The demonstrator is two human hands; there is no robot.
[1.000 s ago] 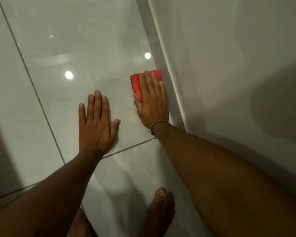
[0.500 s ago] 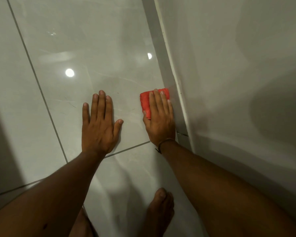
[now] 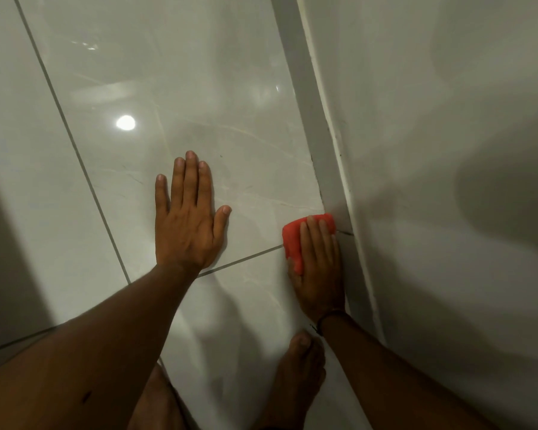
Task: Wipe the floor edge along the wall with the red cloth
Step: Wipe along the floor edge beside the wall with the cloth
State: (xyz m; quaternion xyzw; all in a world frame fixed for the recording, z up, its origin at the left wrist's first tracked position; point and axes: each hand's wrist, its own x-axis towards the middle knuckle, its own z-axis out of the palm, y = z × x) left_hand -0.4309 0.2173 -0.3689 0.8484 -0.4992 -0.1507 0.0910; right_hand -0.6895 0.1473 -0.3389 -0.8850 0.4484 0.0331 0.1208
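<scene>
A folded red cloth (image 3: 294, 237) lies on the glossy tile floor, right against the grey skirting (image 3: 316, 125) at the foot of the white wall (image 3: 432, 150). My right hand (image 3: 319, 268) presses flat on it, fingers pointing away from me, covering most of the cloth. A thin band circles that wrist. My left hand (image 3: 188, 218) rests flat on the floor (image 3: 184, 72) to the left, fingers spread, holding nothing. The cloth sits where a grout line meets the skirting.
My bare foot (image 3: 295, 377) stands on the tile just behind the right hand, close to the skirting. Dark grout lines (image 3: 75, 150) cross the floor. A ceiling light reflection (image 3: 125, 122) shines on the tile.
My right hand has slid the red cloth along the skirting toward me, from the far tile down to the grout line. The left hand stays planted on the floor.
</scene>
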